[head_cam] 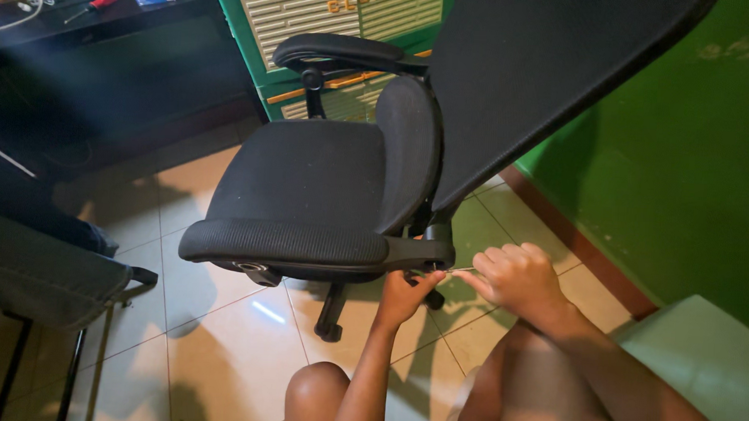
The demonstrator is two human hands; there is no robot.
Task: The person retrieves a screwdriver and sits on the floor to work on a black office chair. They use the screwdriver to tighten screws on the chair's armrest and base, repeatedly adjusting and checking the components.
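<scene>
hands at work under a black office chair (309, 192): left hand (405, 296) pinched at the seat's rear underside, right hand (517, 278) curled around a thin metal tool (462, 271). fastening looks unfinished, chair standing upright.

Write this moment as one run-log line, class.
left hand: under black mesh office chair | right hand: pinching thin metal tool | floor: beige tiles

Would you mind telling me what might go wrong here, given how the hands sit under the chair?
The thin metal tool pinched in the right hand could slip and jab the left hand close beside it. The black mesh office chair stands on casters, so it may roll away under pressure. Shadow beneath the seat hides the work.
</scene>
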